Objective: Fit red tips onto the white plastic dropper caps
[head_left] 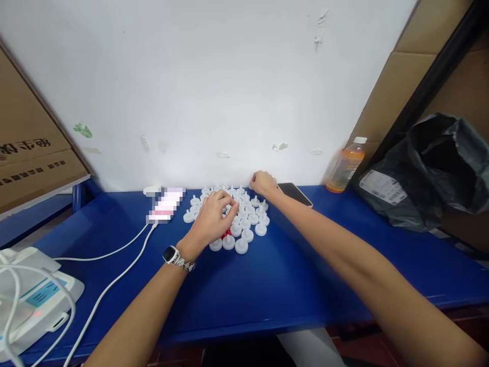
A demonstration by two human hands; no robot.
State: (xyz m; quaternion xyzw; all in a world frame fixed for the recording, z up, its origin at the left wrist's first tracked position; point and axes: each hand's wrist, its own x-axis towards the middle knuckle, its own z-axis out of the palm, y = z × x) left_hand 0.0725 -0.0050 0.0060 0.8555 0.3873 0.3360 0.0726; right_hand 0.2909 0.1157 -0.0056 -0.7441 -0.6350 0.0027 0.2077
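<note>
A cluster of small white plastic caps (241, 245), each a round disc with a thin upright stem, stands close together on the blue table. My left hand (214, 216), with a watch and bracelet at the wrist, hovers over the left part of the cluster. Its thumb and fingertips are brought together; whatever they may pinch is hidden. Below its palm a bit of red material (226, 234) shows among the caps. At the cluster's back right edge, near the wall, my right hand (263, 182) is curled closed, and its fingertips hide anything inside.
A dark phone (295, 194) lies right of the cluster, a lit phone (166, 205) with white cables to the left. An orange drink bottle (346, 165) and a black plastic bag (424, 173) stand at right. A white device (42, 298) sits front left; a cardboard box (34, 127) rises behind.
</note>
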